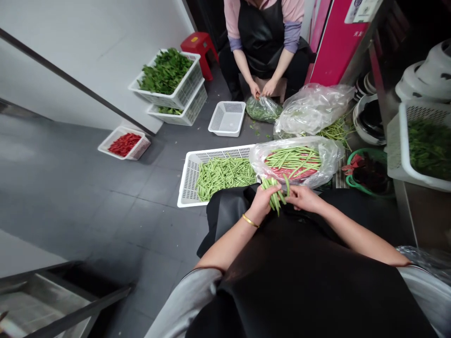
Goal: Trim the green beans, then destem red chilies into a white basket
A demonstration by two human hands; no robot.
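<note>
My left hand (263,201) is closed round a small bunch of green beans (275,199) above my lap. Close beside it, my right hand (302,197) pinches the end of one green bean (287,184) at the bunch's right side. Just beyond my hands lies an open clear plastic bag (333,152) with long whole green beans (294,158) on something red. To its left a white basket (189,180) holds many short bean pieces (225,174).
Across from me a seated person (262,42) handles a bag of greens (262,109). Near them stands a small white basket (227,118). Stacked baskets of leafy greens (167,70), red chillies (125,144) and a red stool (200,44) are leftward. A green basin (369,173) sits right.
</note>
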